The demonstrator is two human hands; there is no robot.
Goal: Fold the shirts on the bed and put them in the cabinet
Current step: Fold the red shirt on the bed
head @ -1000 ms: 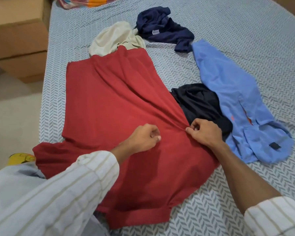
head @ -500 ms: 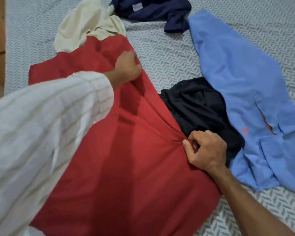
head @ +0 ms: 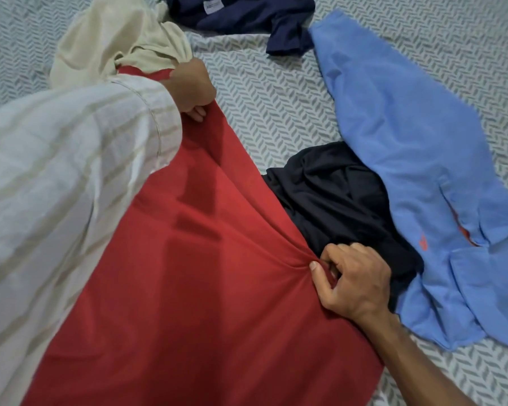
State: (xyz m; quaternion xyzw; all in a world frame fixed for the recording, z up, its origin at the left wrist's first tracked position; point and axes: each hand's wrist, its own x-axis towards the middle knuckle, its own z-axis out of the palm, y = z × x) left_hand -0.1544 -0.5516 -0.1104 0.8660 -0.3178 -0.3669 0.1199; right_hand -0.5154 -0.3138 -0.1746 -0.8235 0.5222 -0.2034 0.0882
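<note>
A red shirt lies spread over the bed in front of me. My left hand grips its far right corner, fingers curled into the cloth, just below a cream shirt. My right hand pinches a bunch of the red shirt's right edge, with creases fanning out from the pinch. My striped sleeve hides much of the red shirt's left side.
A black shirt lies crumpled right beside my right hand. A light blue shirt stretches along the right. A navy shirt with a white label sits at the far top. The bed sheet has a grey herringbone print.
My left hand has moved from beside the right hand up along the red shirt's edge to its far corner and taken hold there. My right hand has kept its pinch.
</note>
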